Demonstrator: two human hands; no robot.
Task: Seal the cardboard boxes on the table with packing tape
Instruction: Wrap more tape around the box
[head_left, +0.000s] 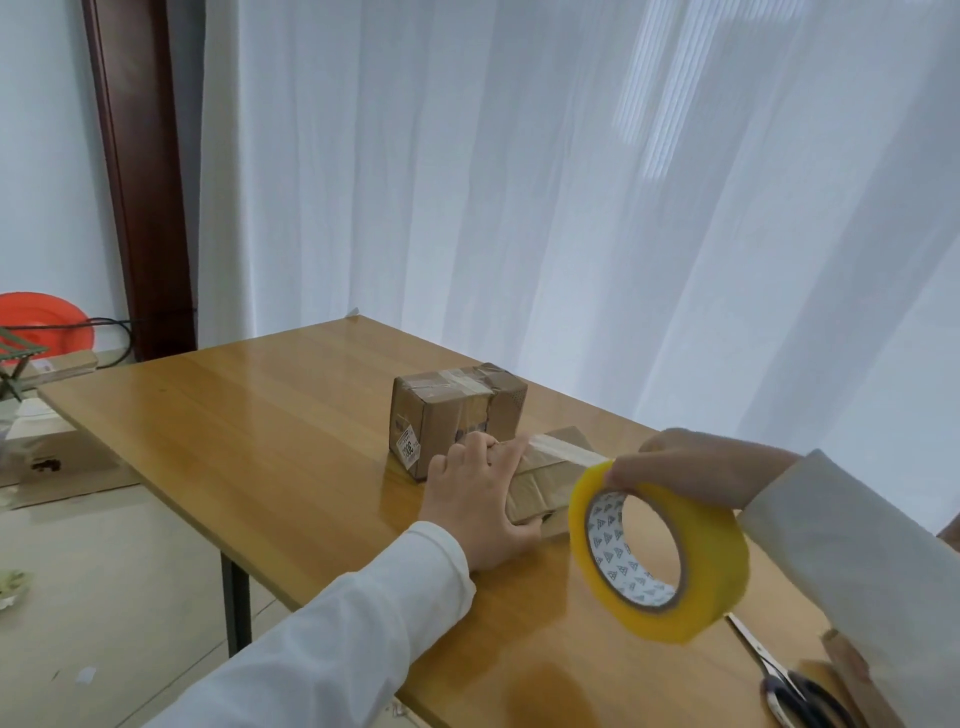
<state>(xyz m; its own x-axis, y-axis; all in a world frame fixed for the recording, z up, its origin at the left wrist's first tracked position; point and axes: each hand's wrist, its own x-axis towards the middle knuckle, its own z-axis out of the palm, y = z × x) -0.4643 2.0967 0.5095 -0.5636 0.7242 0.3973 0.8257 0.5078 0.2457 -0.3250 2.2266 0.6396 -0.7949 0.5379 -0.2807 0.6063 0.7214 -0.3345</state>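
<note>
While the left hand (480, 501) is pressing flat on the low box (540, 480), tape is stretching across it;
right hand (691, 465) is gripping the yellow tape roll (660, 553) at four o'clock; taped box (457, 415) sitting at twelve.

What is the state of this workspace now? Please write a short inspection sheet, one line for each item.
Surface: wooden table, glossy.
Job's things: low cardboard box with a tape strip stretched to the yellow tape roll; taller taped box stands behind it.
Clutter: scissors lie at the table's near right edge.
Hands: left hand presses flat on the low box, a finger on the tape end; right hand grips the roll above the table.
Cables: black cable by the wall, far left.
Surroundings: white curtain, dark wooden post, orange basin, flat cardboard on the floor.
</note>
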